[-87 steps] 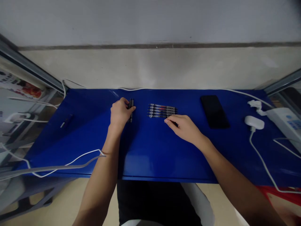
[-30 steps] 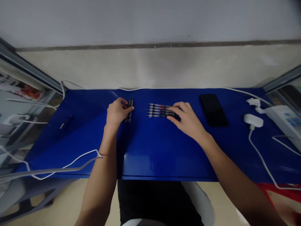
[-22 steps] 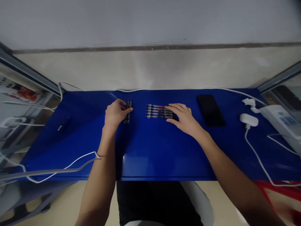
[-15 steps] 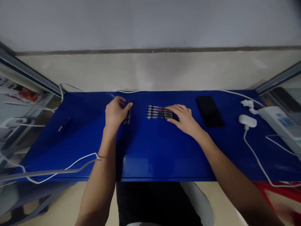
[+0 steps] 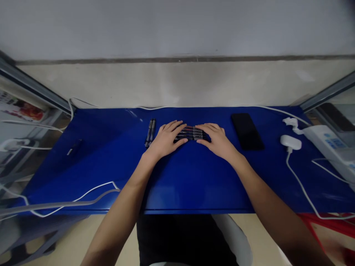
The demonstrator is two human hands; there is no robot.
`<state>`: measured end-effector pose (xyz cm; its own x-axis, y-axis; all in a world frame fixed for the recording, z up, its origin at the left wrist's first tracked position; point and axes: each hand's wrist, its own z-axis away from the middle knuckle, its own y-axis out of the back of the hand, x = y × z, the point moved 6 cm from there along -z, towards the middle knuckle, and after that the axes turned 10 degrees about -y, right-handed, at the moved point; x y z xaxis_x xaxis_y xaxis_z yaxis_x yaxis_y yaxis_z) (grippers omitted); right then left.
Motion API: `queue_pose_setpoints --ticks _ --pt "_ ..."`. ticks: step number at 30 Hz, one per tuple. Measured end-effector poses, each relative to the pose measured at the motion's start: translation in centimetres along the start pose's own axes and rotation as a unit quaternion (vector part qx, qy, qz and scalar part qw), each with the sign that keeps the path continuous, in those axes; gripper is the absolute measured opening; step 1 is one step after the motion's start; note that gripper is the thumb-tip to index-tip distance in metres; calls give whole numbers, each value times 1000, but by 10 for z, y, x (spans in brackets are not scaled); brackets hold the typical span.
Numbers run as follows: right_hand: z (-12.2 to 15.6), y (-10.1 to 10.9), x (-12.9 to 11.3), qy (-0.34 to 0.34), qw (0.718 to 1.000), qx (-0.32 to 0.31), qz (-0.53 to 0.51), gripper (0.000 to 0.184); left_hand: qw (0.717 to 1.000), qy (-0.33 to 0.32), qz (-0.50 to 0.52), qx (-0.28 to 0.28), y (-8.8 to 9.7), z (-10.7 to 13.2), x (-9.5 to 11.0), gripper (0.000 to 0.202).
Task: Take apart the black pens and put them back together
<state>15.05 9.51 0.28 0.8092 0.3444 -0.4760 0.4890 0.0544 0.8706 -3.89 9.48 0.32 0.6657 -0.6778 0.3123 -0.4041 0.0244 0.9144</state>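
Observation:
Several slim dark pens (image 5: 191, 133) lie side by side in a row on the blue table (image 5: 194, 177), pointing left to right. My left hand (image 5: 168, 139) covers their left ends, its fingers along the far side and its thumb along the near side. At the other end, my right hand (image 5: 215, 137) holds the row the same way between fingers and thumb. The pen ends under both palms are hidden. Just left of my left hand, two more dark pens (image 5: 150, 133) lie close together, roughly crosswise to the row.
A black phone (image 5: 247, 131) lies right of my right hand. Farther right are a white earbud case (image 5: 290, 142) on a cable and a white power strip (image 5: 327, 140). A small dark object (image 5: 74, 147) lies at the left. White cables (image 5: 94, 190) cross the front left edge.
My left hand has left the two pens at the left and moved right onto the left ends of the row. My right hand has stayed in place on the row.

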Motion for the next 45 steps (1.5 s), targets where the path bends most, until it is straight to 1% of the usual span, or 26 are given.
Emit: queue_pose_setpoints --ticks 6,10,19,24,28,30,34,36,42,45 --pt "-1 -1 3 -5 1000 0 3 46 999 8 -34 1 -1 0 0 48" --pt "0 0 3 -5 1000 -2 -8 46 999 14 -46 -1 -1 0 0 47" --pt "0 0 4 -3 1000 -2 -19 47 999 11 -44 -2 -1 -1 1 47" --pt "0 1 4 5 1000 7 -18 49 999 7 -34 -6 -1 0 0 49" --pt "0 6 3 5 1000 21 -17 48 1000 1 -24 -5 1 0 1 51" --pt "0 10 4 0 999 37 -18 45 1000 -3 -26 -2 4 0 4 47" --pt "0 16 7 -12 997 71 -22 43 999 -24 -27 -6 6 -3 12 27" --pt "-1 18 8 -14 996 82 -26 42 999 -34 -26 -8 6 -3 16 21" --pt "0 21 5 -5 994 102 -41 37 999 -45 -17 -9 5 -4 21 12" --pt "0 24 -1 17 992 115 -51 28 998 -61 1 -5 6 -5 24 8"
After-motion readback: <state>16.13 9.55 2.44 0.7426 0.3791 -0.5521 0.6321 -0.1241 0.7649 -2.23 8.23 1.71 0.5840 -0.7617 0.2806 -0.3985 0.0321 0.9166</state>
